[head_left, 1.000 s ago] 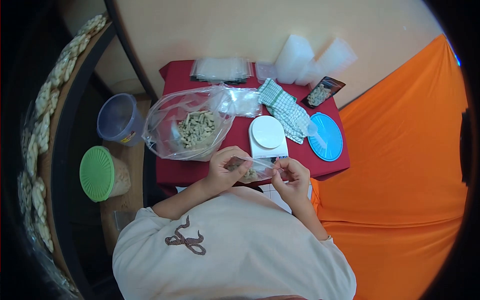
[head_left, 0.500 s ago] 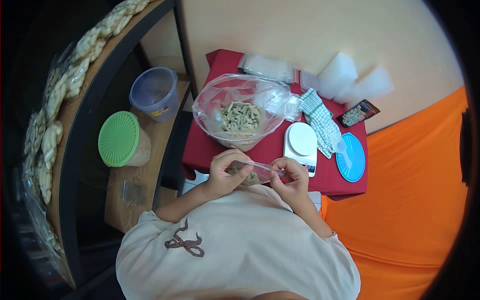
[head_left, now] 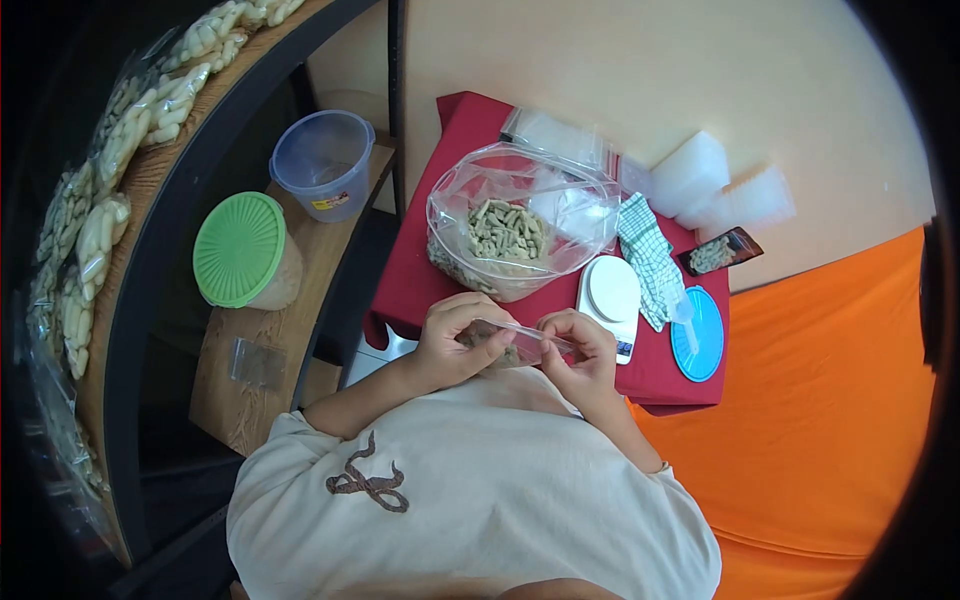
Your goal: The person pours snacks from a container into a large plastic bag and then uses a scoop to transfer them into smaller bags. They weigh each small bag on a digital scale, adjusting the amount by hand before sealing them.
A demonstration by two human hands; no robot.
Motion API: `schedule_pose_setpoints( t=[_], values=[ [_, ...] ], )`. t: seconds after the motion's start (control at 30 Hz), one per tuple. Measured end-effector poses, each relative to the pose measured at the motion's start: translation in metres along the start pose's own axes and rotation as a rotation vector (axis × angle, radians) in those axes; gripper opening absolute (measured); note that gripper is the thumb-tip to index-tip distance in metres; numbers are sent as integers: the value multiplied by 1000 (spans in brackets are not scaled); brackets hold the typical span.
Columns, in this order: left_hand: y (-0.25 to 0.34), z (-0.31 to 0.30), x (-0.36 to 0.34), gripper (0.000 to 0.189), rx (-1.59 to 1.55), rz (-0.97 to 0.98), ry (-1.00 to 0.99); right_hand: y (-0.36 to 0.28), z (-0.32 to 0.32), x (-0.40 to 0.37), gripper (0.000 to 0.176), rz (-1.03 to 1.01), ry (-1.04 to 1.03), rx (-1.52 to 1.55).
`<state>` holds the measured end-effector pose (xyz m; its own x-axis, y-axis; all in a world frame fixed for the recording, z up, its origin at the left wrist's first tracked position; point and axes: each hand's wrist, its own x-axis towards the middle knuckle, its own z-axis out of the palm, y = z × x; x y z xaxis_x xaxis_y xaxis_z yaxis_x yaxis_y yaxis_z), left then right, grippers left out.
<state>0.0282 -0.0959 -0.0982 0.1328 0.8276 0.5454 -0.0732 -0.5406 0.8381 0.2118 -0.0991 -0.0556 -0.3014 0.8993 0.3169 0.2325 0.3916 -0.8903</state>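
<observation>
Between both hands, close to my chest, is a small clear bag [head_left: 512, 352] with greenish pieces in it. My left hand [head_left: 462, 340] grips its left side, thumb along the top edge. The fingers of my right hand [head_left: 577, 350] pinch the right end of that edge. Just beyond the hands stands a large tub lined with clear plastic [head_left: 480, 278], holding many greenish stick-shaped pieces [head_left: 507, 230]. A white scale [head_left: 612, 291] lies to its right, beside a green checked cloth [head_left: 648, 255].
The red-covered table [head_left: 405, 270] also bears a blue lid [head_left: 699, 340], clear bags [head_left: 560, 138], white containers [head_left: 690, 173] and a dark pack [head_left: 720, 251]. On the left shelf are a green-lidded tub [head_left: 238, 250], an open tub [head_left: 322, 165] and a small clear packet [head_left: 256, 363].
The view has turned slightly, so the table and tub appear shifted to the right. Both hands keep nearly the same hold on the small bag.
</observation>
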Motion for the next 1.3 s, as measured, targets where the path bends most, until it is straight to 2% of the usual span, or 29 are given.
schedule_pose_setpoints(
  t=[0.13, 0.2, 0.3, 0.43, 0.47, 0.5, 0.73, 0.8, 0.9, 1.1, 1.2, 1.3],
  values=[
    [0, 5, 7, 8, -49, 65, 30, -7, -3, 3, 9, -12, 12, -69],
    [2, 5, 7, 8, -29, 28, 8, -6, -4, 4, 9, -51, 9, -109],
    [0, 9, 8, 10, -4, 2, -3, -5, -9, 4, 10, -7, 27, -105],
    [-3, 22, 20, 10, -7, 18, -92, -4, -27, 8, 13, -135, -31, -187],
    [-8, 28, 22, 10, 5, 73, -107, -5, -31, 6, 14, -177, -42, -244],
    [-12, 34, 25, 10, 15, 129, -123, -4, -35, 4, 14, -169, -29, -248],
    [-19, 64, 33, 10, 29, 107, -156, 6, -56, -12, 16, -54, 40, -248],
    [-22, 69, 32, 9, 17, 173, -148, 9, -59, -16, 15, -28, 40, -240],
    [-24, 79, 33, 7, 41, 162, -188, 15, -67, -17, 15, -60, 40, -243],
    [-26, 102, 34, 5, 119, 81, -103, 18, -97, -10, 15, -103, -45, -220],
    [-22, 119, 40, 7, 85, 176, 36, 14, -112, -8, 15, -110, -63, -239],
    [-22, 128, 40, 9, 145, 198, 8, 19, -125, -13, 14, -142, -59, -279]
  ],
)
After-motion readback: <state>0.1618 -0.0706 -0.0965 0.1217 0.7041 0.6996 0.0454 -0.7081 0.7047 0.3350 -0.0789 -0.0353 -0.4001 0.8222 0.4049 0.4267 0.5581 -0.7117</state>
